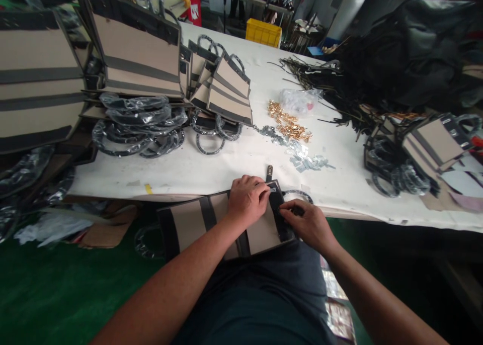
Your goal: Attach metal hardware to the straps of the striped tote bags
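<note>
A flat bag panel (pixel 188 224), beige with black bands, lies across my lap and leans on the table's front edge. Plastic-wrapped handles show at both its ends. My left hand (pixel 247 201) rests on the panel, fingers bent together beside a small metal plate (pixel 273 189) on the black end band. At that same band my right hand (pixel 307 222) has thumb and forefinger pinched; whatever is between them is too small to make out. A dark strap tab with a metal fitting (pixel 269 172) sticks out past the panel's far edge.
Gold-coloured fittings (pixel 296 131) and thin silver plates (pixel 309 159) lie loose on the white table (pixel 226 169). More bag panels (pixel 230 91) with wrapped handles are stacked at left; others (pixel 433 141) lie at right. Dark straps (pixel 339 93) are heaped behind, near a yellow crate (pixel 263 32).
</note>
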`<control>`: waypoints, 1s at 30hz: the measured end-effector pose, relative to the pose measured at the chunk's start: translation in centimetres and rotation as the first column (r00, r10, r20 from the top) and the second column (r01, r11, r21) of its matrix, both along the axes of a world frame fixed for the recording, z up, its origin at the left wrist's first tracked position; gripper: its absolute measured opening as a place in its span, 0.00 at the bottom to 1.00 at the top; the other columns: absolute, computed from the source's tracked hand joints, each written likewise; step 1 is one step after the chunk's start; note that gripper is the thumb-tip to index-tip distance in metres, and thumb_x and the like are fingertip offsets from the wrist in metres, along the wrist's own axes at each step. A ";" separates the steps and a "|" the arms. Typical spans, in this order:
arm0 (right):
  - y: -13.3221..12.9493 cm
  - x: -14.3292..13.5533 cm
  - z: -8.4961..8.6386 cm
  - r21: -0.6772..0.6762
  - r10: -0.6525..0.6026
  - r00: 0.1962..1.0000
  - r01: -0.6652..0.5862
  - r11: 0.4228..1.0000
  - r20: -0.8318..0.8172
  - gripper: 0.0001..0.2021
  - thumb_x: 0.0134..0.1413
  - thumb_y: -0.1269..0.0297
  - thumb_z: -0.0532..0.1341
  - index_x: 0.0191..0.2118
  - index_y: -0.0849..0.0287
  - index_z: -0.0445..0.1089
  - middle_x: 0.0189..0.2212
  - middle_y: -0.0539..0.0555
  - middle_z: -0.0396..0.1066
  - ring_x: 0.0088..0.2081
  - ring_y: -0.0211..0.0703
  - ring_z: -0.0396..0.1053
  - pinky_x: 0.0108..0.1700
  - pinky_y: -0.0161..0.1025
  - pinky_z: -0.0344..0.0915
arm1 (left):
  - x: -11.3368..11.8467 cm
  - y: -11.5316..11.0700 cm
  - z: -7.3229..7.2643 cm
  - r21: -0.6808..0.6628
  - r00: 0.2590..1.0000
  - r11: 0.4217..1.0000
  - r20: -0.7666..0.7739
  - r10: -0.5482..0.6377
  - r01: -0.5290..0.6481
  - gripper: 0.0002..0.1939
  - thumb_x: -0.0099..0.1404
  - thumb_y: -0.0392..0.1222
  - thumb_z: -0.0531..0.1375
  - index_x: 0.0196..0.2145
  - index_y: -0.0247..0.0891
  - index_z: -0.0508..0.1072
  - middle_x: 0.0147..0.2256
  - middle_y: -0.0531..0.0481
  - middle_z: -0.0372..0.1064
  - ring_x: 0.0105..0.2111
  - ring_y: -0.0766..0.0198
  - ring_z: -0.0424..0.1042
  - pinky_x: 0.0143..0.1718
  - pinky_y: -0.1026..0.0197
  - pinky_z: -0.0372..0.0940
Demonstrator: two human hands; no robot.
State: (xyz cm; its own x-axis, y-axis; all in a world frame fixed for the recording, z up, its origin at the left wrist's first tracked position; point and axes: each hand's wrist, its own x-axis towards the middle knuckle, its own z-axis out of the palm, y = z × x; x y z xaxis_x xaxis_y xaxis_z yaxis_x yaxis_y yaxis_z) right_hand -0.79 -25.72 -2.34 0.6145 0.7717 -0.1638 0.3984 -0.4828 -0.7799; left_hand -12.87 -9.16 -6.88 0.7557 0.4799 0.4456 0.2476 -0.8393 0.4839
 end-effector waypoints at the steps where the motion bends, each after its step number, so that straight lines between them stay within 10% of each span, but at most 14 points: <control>1: 0.1 0.0 0.1 0.003 -0.003 1.000 0.003 1.000 0.004 0.12 0.56 0.54 0.65 0.39 0.56 0.81 0.30 0.52 0.80 0.32 0.49 0.77 0.36 0.41 0.68 | 0.0 0.0 0.0 -0.001 1.000 1.000 -0.002 0.000 0.000 0.03 0.71 0.41 0.64 0.40 0.45 0.79 0.46 0.50 0.77 0.48 0.53 0.70 0.47 0.47 0.61; 8: 0.8 0.4 -0.1 -0.067 0.001 0.993 -0.009 0.998 -0.114 0.13 0.56 0.54 0.66 0.41 0.56 0.81 0.29 0.51 0.80 0.31 0.49 0.77 0.35 0.42 0.68 | 0.0 0.0 0.0 -0.003 1.000 1.000 -0.013 0.000 0.000 0.04 0.72 0.42 0.63 0.40 0.45 0.79 0.46 0.50 0.77 0.49 0.53 0.70 0.47 0.47 0.60; 30: 1.5 0.7 -1.7 -0.007 0.169 0.940 -0.175 0.985 0.298 0.05 0.59 0.65 0.65 0.40 0.56 0.77 0.36 0.55 0.78 0.39 0.51 0.75 0.45 0.46 0.68 | 0.0 0.1 0.0 -0.007 1.000 1.000 -0.015 -0.002 0.002 0.04 0.72 0.42 0.63 0.40 0.46 0.79 0.47 0.49 0.77 0.49 0.52 0.70 0.48 0.46 0.61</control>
